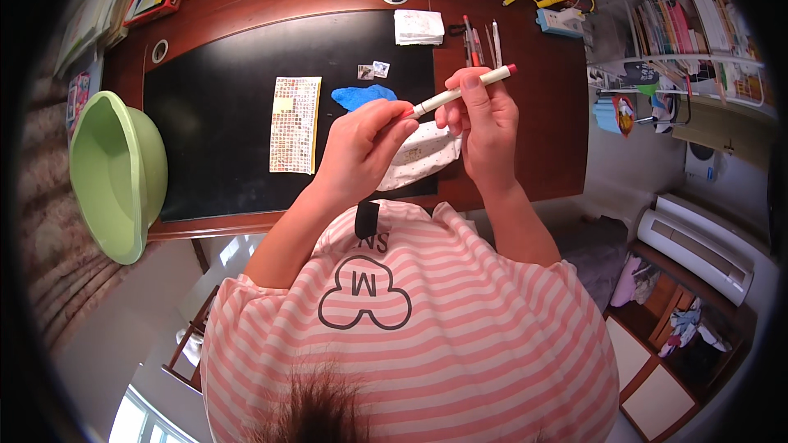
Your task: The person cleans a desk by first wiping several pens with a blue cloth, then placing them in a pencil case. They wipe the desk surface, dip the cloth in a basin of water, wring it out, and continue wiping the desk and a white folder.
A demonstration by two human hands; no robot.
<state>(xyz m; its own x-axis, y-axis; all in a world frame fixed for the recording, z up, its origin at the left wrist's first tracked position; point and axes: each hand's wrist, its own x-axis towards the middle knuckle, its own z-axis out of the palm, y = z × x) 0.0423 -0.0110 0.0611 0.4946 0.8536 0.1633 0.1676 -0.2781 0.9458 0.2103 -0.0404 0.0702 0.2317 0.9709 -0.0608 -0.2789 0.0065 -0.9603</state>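
A white marker pen point(438, 100) with red ends is held slanting above the desk, between both hands. My left hand point(360, 141) pinches its lower red end, probably the cap. My right hand point(491, 126) grips the barrel near the other end, with the thumb on top. Beneath the hands lies a white dotted fabric pouch point(422, 157), partly covered by them. Just beyond my left hand is a crumpled blue cloth point(362, 96). Left of it lies a sheet of tiny pictures point(295, 135) with a pale yellow patch. Two small picture pieces point(373, 69) lie farther back.
A black desk mat point(215, 135) covers much of the wooden desk point(535, 154). At the left edge stands a green plastic basin point(101, 178). Folded white paper point(418, 27), several pens point(471, 40) and a power strip point(559, 23) lie toward the back right.
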